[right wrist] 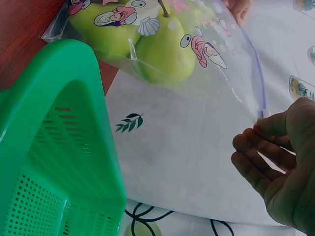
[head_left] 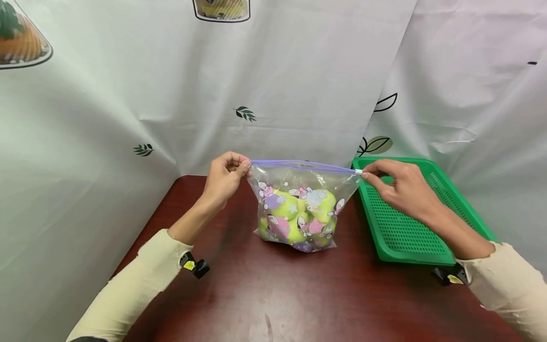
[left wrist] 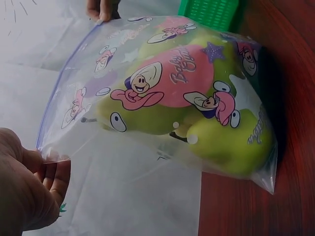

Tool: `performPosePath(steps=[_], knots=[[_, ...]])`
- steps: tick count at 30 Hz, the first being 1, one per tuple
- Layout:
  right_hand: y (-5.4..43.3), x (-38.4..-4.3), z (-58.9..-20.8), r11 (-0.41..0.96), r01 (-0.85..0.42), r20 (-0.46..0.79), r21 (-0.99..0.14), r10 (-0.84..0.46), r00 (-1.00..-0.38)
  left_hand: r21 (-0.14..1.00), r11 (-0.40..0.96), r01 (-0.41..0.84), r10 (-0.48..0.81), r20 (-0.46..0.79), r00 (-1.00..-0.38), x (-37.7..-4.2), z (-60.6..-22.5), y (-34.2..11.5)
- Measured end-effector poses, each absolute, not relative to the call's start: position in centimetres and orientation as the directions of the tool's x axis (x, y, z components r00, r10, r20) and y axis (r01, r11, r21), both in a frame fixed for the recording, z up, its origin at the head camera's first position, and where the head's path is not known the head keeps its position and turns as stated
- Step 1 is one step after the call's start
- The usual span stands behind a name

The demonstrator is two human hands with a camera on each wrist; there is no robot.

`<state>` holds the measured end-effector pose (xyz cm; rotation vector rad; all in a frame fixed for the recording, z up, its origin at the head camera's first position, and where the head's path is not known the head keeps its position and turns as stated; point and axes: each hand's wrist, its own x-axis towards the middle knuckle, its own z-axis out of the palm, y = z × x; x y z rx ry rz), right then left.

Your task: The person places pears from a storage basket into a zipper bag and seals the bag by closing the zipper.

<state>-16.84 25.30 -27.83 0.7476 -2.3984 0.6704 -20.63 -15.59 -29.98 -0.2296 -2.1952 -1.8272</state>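
A clear zip bag with a purple zip strip and printed cartoon figures hangs stretched between both hands, its bottom at the table. Inside it are several green pears, their stems showing in the wrist views. My left hand pinches the bag's top left corner between thumb and fingers. At the opposite corner, my right hand pinches the end of the strip by a small white slider. The strip bows slightly apart near its middle. Most of the pears are partly hidden by the print.
A green plastic basket with perforated walls stands on the right of the dark red table, under the right forearm. White printed cloth hangs behind and at the sides of the table.
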Motion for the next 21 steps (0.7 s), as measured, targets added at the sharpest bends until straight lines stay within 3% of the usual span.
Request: performPosePath(steps=[8, 14, 21], knots=[[25.1, -17.0, -28.6, 0.711, -0.617, 0.610, -0.338, -0.334, -0.719, 0.931, 0.185, 0.313, -0.024, 0.323, -0.946, -20.8, -30.6, -16.1], [25.0, -16.9, -29.0, 0.698, -0.634, 0.637, -0.334, -0.328, -0.698, 0.921, 0.166, 0.353, 0.022, 0.354, -0.935, -21.1, -30.6, -16.5], [24.9, -17.1, -29.5, 0.659, -0.680, 0.673, -0.320, -0.347, -0.653, 0.828, 0.390, 0.404, 0.058, 0.416, -0.908, -21.8, -29.3, -16.2]])
